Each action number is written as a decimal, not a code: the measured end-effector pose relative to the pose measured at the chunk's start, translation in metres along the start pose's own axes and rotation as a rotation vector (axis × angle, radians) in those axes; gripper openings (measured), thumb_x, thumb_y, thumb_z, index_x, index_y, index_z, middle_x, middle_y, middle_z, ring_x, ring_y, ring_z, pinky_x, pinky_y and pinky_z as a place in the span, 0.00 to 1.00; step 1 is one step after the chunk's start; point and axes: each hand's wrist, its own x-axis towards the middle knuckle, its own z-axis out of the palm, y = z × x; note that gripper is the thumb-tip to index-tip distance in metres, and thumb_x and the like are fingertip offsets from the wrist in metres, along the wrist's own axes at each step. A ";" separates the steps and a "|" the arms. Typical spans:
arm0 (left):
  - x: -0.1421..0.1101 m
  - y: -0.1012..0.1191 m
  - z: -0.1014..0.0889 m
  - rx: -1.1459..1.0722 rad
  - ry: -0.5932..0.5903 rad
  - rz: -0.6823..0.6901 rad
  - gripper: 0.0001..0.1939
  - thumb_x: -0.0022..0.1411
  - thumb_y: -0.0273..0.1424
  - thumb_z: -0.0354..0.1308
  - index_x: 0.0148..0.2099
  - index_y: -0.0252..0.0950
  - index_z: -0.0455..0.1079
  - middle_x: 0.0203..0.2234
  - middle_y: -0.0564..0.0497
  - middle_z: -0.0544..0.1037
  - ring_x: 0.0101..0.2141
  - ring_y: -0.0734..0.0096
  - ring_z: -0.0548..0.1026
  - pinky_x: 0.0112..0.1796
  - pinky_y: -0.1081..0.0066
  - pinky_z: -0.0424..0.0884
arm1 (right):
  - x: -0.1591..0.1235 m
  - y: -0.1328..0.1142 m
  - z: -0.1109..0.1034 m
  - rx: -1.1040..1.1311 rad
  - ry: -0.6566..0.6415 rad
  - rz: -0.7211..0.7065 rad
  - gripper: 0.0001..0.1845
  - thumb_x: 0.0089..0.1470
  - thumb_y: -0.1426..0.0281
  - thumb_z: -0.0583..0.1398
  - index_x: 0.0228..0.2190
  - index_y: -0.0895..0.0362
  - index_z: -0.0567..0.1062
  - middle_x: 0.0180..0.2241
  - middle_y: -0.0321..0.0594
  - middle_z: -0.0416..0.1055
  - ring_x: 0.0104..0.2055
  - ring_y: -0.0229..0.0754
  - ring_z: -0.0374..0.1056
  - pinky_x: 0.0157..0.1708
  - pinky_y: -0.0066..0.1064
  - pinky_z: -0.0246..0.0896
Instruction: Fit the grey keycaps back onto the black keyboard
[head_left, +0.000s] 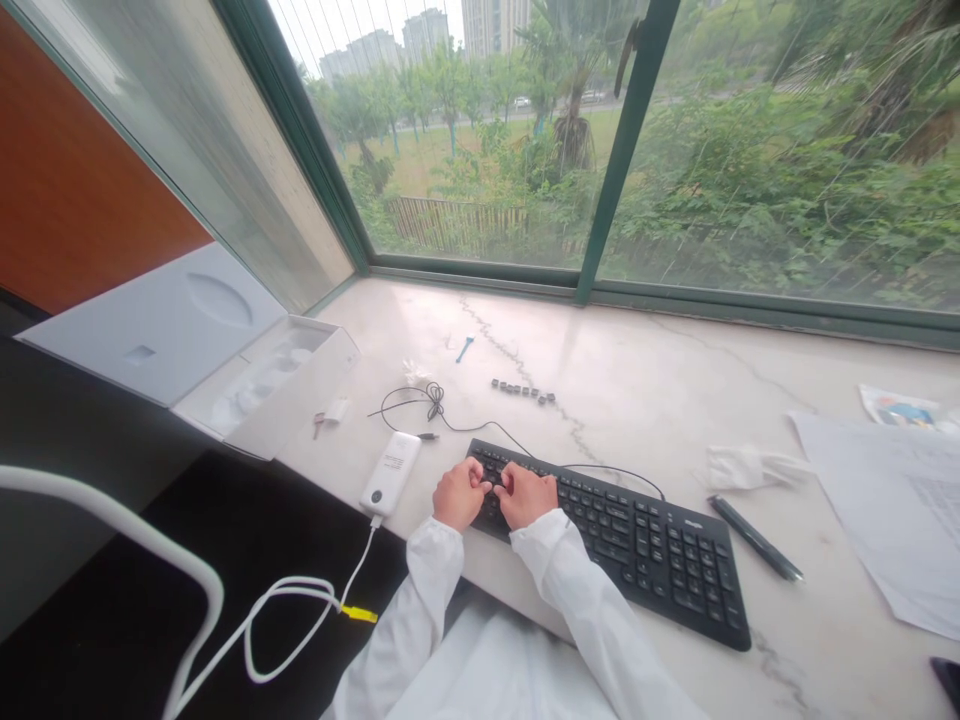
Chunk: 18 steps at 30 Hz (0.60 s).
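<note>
A black keyboard lies at a slant along the front edge of the marble surface. Both hands are over its left end. My left hand has its fingers curled in towards the thumb, low on the keys. Beside it, my right hand is bent in the same way, its fingertips close to those of the left. Whatever is between the fingertips is hidden or too small to make out. Behind the keyboard, several loose black keycaps lie in a row.
Left of my hands lies a white power bank with a white cable. An open white box stands farther left. Also around are a blue tool, black cable, black pen and paper sheets. Windows close off the back.
</note>
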 end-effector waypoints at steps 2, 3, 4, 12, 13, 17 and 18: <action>0.001 -0.003 -0.002 -0.072 -0.018 0.034 0.08 0.49 0.31 0.60 0.28 0.39 0.62 0.20 0.60 0.68 0.24 0.78 0.67 0.26 0.78 0.55 | -0.003 0.001 -0.001 0.026 0.022 -0.027 0.04 0.45 0.72 0.58 0.22 0.56 0.65 0.21 0.28 0.68 0.27 0.33 0.60 0.33 0.29 0.36; 0.000 -0.005 -0.003 -0.113 -0.020 0.053 0.08 0.49 0.30 0.60 0.28 0.38 0.61 0.20 0.60 0.67 0.24 0.79 0.66 0.26 0.78 0.56 | -0.006 0.004 -0.001 0.041 0.039 -0.044 0.04 0.45 0.72 0.58 0.22 0.56 0.66 0.21 0.28 0.68 0.27 0.33 0.61 0.34 0.29 0.36; -0.001 -0.008 -0.004 -0.151 -0.017 0.069 0.08 0.50 0.31 0.59 0.28 0.38 0.61 0.19 0.60 0.66 0.23 0.79 0.66 0.27 0.79 0.57 | -0.008 0.007 -0.002 0.057 0.062 -0.058 0.04 0.46 0.72 0.57 0.22 0.56 0.66 0.21 0.28 0.68 0.27 0.33 0.61 0.34 0.29 0.37; -0.018 -0.025 -0.010 -0.194 0.032 0.056 0.04 0.53 0.31 0.56 0.30 0.38 0.64 0.19 0.60 0.65 0.23 0.80 0.67 0.28 0.78 0.60 | -0.034 0.059 -0.027 0.079 0.285 -0.027 0.08 0.46 0.66 0.55 0.21 0.55 0.65 0.19 0.27 0.66 0.22 0.32 0.62 0.32 0.27 0.42; -0.019 -0.025 -0.010 -0.188 0.032 0.059 0.04 0.53 0.31 0.56 0.31 0.38 0.64 0.19 0.60 0.65 0.23 0.80 0.67 0.28 0.78 0.60 | -0.036 0.064 -0.030 0.077 0.307 -0.016 0.09 0.46 0.64 0.54 0.20 0.55 0.65 0.19 0.27 0.66 0.22 0.33 0.62 0.31 0.27 0.43; -0.015 -0.018 -0.011 -0.124 0.052 0.087 0.03 0.54 0.32 0.57 0.32 0.40 0.65 0.20 0.60 0.67 0.24 0.79 0.68 0.28 0.78 0.59 | -0.039 0.074 -0.037 0.073 0.350 0.003 0.10 0.47 0.62 0.53 0.20 0.54 0.65 0.18 0.28 0.66 0.22 0.34 0.62 0.29 0.27 0.44; -0.012 -0.015 -0.012 -0.095 0.062 0.099 0.03 0.54 0.32 0.57 0.33 0.40 0.66 0.20 0.60 0.68 0.24 0.79 0.68 0.28 0.78 0.59 | -0.040 0.074 -0.036 0.079 0.346 -0.002 0.10 0.46 0.63 0.53 0.20 0.54 0.65 0.18 0.28 0.66 0.22 0.33 0.62 0.29 0.27 0.45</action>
